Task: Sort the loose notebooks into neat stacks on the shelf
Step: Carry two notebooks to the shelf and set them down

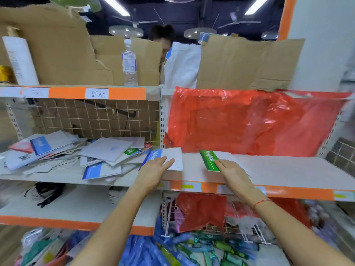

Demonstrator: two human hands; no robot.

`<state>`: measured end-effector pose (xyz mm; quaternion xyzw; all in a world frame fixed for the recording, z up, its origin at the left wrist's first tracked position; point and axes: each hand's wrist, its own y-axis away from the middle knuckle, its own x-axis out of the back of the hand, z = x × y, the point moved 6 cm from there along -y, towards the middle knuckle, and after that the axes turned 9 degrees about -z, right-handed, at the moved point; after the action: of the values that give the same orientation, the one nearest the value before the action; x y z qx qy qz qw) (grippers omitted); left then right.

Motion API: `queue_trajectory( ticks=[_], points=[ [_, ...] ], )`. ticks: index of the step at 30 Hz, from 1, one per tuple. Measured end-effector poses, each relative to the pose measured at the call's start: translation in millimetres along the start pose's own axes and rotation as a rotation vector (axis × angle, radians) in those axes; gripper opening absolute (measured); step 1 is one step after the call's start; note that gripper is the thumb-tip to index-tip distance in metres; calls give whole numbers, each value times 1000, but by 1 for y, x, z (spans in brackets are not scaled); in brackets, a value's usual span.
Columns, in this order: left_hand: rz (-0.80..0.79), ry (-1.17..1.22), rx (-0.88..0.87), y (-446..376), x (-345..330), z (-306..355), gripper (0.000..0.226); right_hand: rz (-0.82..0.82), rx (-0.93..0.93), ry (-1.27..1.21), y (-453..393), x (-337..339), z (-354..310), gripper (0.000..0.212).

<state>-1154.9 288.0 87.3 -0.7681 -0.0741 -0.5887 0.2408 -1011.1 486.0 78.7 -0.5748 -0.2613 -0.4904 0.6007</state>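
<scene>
Two notebooks on shelf point(288, 169). Green-spined notebook point(210, 160) partly hidden under right hand point(233, 172), fingers flat on it. Left hand point(153, 169), fingers straight, presses blue-spined notebook point(169, 157).

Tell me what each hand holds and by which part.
Neither grips anything. The left hand rests flat on the blue-spined notebook, near its front edge; the right hand presses flat on the green-spined notebook, at its front corner.

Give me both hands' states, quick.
Left hand: open, fingers flat on the blue notebook.
Right hand: open, fingers flat on the green notebook.
</scene>
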Motion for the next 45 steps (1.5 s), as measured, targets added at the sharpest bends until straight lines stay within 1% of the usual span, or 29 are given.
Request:
queue_trajectory(
  ticks=[2, 4, 5, 8, 10, 12, 15, 18, 19, 21, 23, 26, 32, 34, 36, 40, 42, 45],
  points=[
    [-13, 37, -50, -28, -6, 22, 80, -6, -41, 11, 10, -1, 33, 76],
    [39, 70, -108, -52, -10, 46, 71, -31, -71, 25, 21, -3, 63, 79],
    [66, 49, -142, -63, -14, 58, 67, -44, -85, 35, 27, -6, 78, 80],
    [63, 50, -188, -94, -24, 89, 58, -78, -128, 59, 43, -13, 119, 82],
    [49, 49, -216, -111, -27, 108, 59, -84, -155, 57, 52, -14, 142, 83],
    [18, 18, -249, -125, -31, 126, 65, -97, -191, 62, 61, -17, 160, 83],
    [28, -6, -259, -149, -30, 143, 65, -86, -241, 55, 69, -21, 185, 77],
    [35, 41, -262, -172, -36, 152, 79, -71, -296, 45, 73, -27, 208, 73],
    [43, 43, -279, -178, -38, 155, 79, -64, -317, 45, 75, -29, 214, 74],
    [65, 35, -337, -191, -43, 162, 69, -67, -358, 48, 79, -35, 224, 76],
    [55, 30, -367, -204, -47, 166, 65, -71, -371, 65, 84, -41, 230, 78],
    [57, 57, -360, -224, -56, 171, 71, -70, -374, 82, 90, -46, 243, 83],
    [73, 69, -327, -251, -63, 200, 82, -95, -351, 83, 93, -52, 280, 80],
    [80, 71, -325, -256, -67, 215, 78, -115, -315, 69, 95, -59, 295, 79],
    [102, 66, -283, -261, -68, 230, 69, -130, -257, 72, 98, -67, 311, 81],
    [83, 119, -164, -272, -78, 267, 72, -159, -174, 44, 108, -78, 359, 81],
    [90, 88, -159, -274, -80, 290, 72, -167, -153, 7, 117, -85, 383, 81],
    [50, 46, -148, -278, -77, 317, 65, -227, -124, -3, 129, -94, 412, 83]
  ],
)
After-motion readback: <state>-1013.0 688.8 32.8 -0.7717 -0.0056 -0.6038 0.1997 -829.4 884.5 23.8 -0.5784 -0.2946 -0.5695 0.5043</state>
